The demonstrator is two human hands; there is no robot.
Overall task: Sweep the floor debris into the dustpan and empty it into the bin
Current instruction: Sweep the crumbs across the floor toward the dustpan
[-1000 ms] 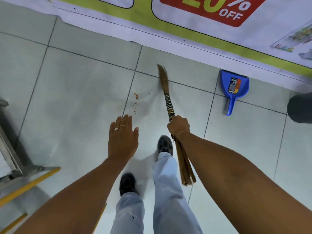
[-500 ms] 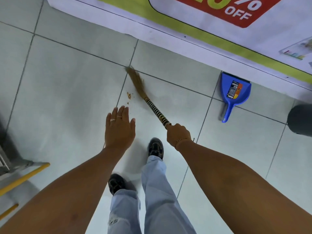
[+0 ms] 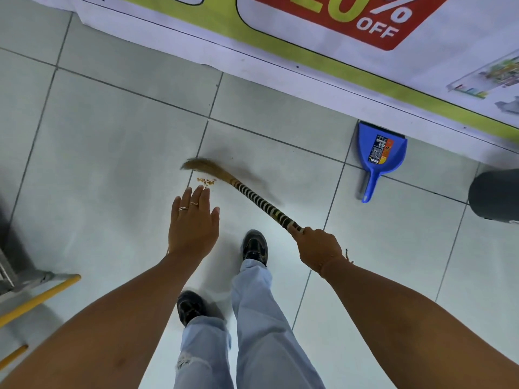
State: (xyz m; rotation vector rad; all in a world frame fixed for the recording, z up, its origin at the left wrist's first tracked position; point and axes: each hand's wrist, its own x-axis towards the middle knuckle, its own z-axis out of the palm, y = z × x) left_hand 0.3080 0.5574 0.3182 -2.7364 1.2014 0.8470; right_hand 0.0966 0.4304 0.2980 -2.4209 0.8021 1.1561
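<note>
My right hand [image 3: 317, 249] grips a straw broom [image 3: 252, 196] by its black-and-white banded handle. The bristle tip lies low on the pale tiles at the left, blurred. A small cluster of brown crumbs [image 3: 206, 181] sits just in front of the bristles, by my left fingertips. My left hand [image 3: 193, 223] hovers flat over the floor, fingers together, holding nothing. A blue dustpan [image 3: 379, 153] with a label lies on the floor to the right, against the banner's edge, handle toward me. The dark bin [image 3: 497, 195] shows at the right edge.
A sale banner [image 3: 309, 32] covers the floor along the far side. A metal stand with yellow bars [image 3: 36, 296] stands at the left edge. My two legs and black shoes [image 3: 254, 245] are below the hands.
The broom head has swung left and down across the tiles toward the crumbs, and the crumbs now lie in a tighter cluster. My left hand stays hovering.
</note>
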